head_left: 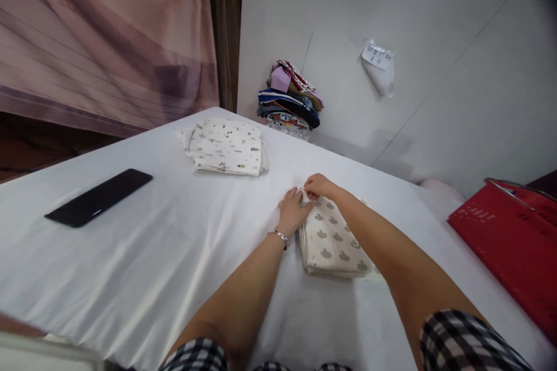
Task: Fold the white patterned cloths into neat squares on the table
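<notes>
Fingers of the right hand (319,185) pinch the far left corner of a folded cloth (333,243) with gray shapes. The left hand (294,213) touches its left edge; I cannot tell if it grips. The folded cloth lies on a white sheet (174,255). Farther left are a spotted cloth (228,148) and a flat black thing (100,197). A clothes pile (289,98) stands beyond.

Grey tiled floor (404,0), pink curtain (117,29), white-covered table (165,261)

The near cloth (333,240) (on the table (174,266)) lies right of the far cloth (228,148).
</notes>
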`<state>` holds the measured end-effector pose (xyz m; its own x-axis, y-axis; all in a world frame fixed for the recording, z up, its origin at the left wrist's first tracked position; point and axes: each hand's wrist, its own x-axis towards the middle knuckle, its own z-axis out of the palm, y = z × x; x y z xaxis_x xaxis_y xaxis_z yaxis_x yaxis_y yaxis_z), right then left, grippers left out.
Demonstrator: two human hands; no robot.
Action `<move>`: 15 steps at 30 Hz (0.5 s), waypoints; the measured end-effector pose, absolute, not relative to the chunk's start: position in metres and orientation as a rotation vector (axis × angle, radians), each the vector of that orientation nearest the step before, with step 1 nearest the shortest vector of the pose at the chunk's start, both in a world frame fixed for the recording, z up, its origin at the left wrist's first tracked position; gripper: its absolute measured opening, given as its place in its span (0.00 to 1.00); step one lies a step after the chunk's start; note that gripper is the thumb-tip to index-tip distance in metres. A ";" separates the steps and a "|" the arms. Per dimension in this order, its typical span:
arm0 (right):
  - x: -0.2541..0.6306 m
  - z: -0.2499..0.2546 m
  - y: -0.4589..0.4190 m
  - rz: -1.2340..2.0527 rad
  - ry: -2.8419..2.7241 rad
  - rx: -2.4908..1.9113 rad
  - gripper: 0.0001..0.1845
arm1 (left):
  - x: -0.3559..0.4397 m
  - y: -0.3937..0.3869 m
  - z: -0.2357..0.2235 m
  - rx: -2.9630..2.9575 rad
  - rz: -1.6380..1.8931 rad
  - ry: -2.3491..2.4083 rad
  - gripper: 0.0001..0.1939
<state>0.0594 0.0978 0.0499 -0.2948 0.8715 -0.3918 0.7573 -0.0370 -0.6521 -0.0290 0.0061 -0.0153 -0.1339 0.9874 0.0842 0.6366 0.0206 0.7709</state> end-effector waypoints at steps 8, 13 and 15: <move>0.060 0.041 0.106 1.184 -2.098 -1.724 0.06 | -0.027 0.006 -0.013 1.663 0.952 1.811 0.21; 0.061 0.036 0.105 1.180 -2.073 -1.735 0.04 | -0.026 0.006 -0.014 1.660 0.962 1.816 0.20; 0.063 0.037 0.103 1.186 -2.047 -1.710 0.02 | -0.027 0.007 -0.014 1.647 0.961 1.812 0.20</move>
